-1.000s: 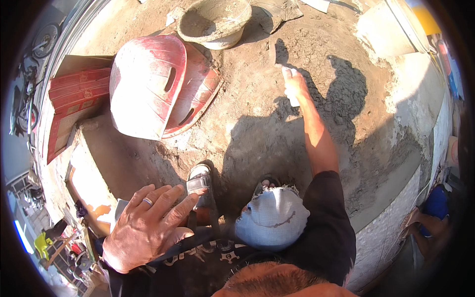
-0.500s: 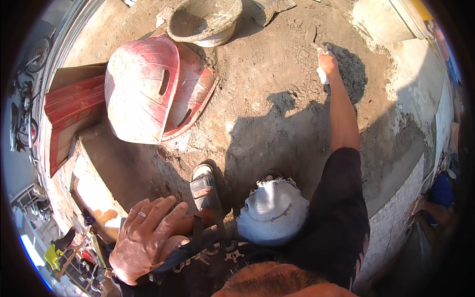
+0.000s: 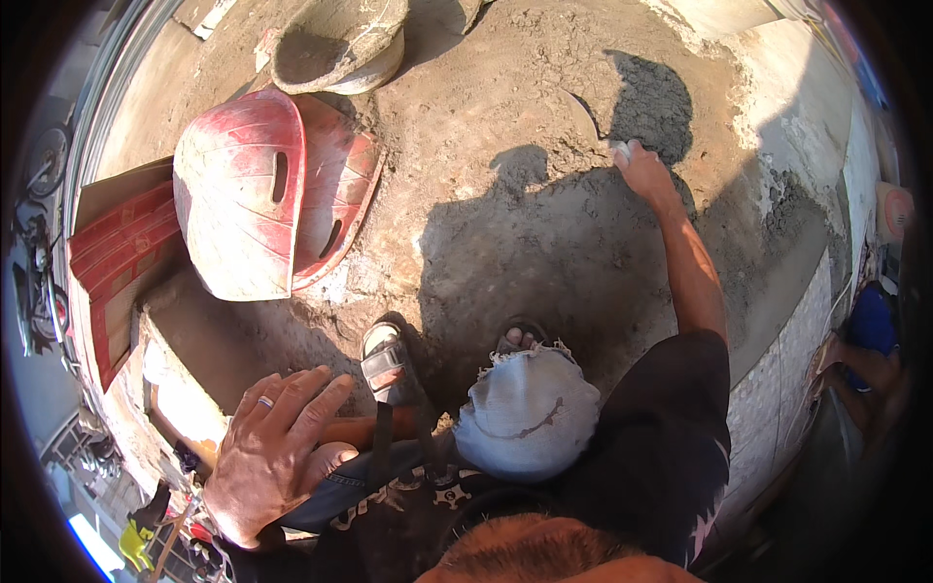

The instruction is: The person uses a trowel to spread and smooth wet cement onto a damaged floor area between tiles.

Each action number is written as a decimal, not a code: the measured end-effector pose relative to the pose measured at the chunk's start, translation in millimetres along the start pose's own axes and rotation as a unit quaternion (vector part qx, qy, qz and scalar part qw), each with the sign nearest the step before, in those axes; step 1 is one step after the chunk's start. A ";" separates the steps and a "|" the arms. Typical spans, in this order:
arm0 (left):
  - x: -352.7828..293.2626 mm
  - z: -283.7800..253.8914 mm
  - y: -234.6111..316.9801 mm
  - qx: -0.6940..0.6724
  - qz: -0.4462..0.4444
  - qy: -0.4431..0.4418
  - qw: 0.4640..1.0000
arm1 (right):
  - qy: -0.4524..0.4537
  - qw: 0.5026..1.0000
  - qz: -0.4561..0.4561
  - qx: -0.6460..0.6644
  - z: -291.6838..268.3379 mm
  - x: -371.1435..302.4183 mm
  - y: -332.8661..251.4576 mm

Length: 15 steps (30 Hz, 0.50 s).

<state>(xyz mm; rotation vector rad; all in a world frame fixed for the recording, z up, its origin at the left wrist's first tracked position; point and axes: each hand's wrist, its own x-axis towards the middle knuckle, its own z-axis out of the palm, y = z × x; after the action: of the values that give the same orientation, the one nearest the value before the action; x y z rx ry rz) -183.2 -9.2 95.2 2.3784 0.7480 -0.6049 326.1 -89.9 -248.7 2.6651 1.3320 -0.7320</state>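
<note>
Right hand (image 3: pixel 643 170): closed around the pale handle of a trowel (image 3: pixel 586 117), arm reaching forward and to the right from a dark sleeve (image 3: pixel 671 403). The trowel's narrow blade pointed away from the person, at or just over the mortar surface (image 3: pixel 525 92); whether it touched could not be told.

Left hand (image 3: pixel 277 452): palm down, fingers loosely parted, a ring on one finger, nothing seen in its grasp. It lay over the left leg, clad in dark denim (image 3: pixel 340 491); contact could not be told.

Mortar surface: grey-brown, damp, rougher beside the trowel, partly covered by the person's shadow.

Red plastic tubs: two, overturned, dusted white, one (image 3: pixel 243 209) overlapping the other (image 3: pixel 335 194), a slot in the side of each; ahead and to the left.

Basin (image 3: pixel 374 73): round, mortar-caked, beyond the tubs, at the upper edge.

Cardboard box (image 3: pixel 121 248): red, opened, touching or close against the tubs on their left.

Footwear: strapped sandal (image 3: pixel 382 360) on the left foot, standing on the ground below the tubs.

Right knee (image 3: pixel 530 413): bent, in faded blue denim with a frayed edge.

Margins: a motorcycle (image 3: pixel 44 267) at far left; a blue object (image 3: pixel 872 325), kind unclear, at far right.
</note>
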 end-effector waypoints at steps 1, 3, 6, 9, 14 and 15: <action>-3.3 0.8 -0.4 0.003 -0.008 0.007 1.000 | 0.030 0.999 0.005 -0.043 -14.1 17.5 25.1; -4.1 0.8 -2.9 -0.002 0.003 0.013 1.000 | 0.098 0.995 -0.021 -0.019 -5.0 15.2 46.6; -16.6 0.4 3.1 -0.001 -0.027 0.026 0.999 | 0.008 0.956 0.064 0.288 -2.2 -26.6 -43.3; -7.5 3.1 -1.6 0.016 -0.033 0.005 0.999 | -0.083 0.935 0.038 0.342 22.4 -89.8 -84.4; 0.7 -6.5 2.3 0.003 -0.005 0.002 1.000 | -0.135 0.973 -0.147 0.111 54.9 -92.9 -88.4; -0.5 -7.9 5.0 0.006 -0.002 -0.002 1.000 | -0.080 0.985 -0.120 0.091 61.0 -72.7 -69.2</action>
<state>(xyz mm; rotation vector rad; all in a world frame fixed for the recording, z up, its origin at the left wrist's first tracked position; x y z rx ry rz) -178.5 -7.9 103.2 2.3862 0.7503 -0.6185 212.4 -116.9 -260.3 2.5341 1.6321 -1.1194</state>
